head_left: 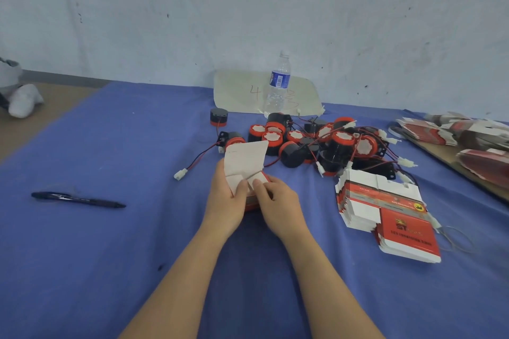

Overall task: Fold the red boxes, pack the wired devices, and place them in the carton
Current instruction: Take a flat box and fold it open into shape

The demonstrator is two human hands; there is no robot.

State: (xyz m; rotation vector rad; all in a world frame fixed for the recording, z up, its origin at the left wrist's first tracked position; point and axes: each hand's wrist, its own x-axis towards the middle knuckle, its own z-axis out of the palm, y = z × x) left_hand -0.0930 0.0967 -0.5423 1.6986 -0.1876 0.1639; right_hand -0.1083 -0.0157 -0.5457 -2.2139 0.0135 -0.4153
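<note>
A person stands at a table with a blue cloth [110, 256] on it and holds a red box [245, 168] up in front of them, just ahead of the pile of wired devices [316, 143]. The left hand [224, 201] wraps round the side of the box, and its thumb pushes down on one small white flap. The right hand [278, 203] grips the other side and pinches the second small flap with its thumb. I think the hands hold it this way so the box keeps its shape while the little flaps go in. The big flap sticks up at the back, so this end of the box is not closed yet.

The devices lie close by in a heap, red and black, with thin wires and white plugs. They look easy to reach. A stack of flat boxes [385, 212] waits by the right arm, and I guess it is there to grab the next one fast. I cannot see the carton anywhere.

The top flat box says "ST" in big letters, with a round yellow mark near it. The small words are too blurry to read. A sheet of paper [239, 91] leans on the wall with a red "4" on it. A water bottle [278, 82] with a blue label stands in front of it. A pen [78, 199] lies far to the left.
</note>
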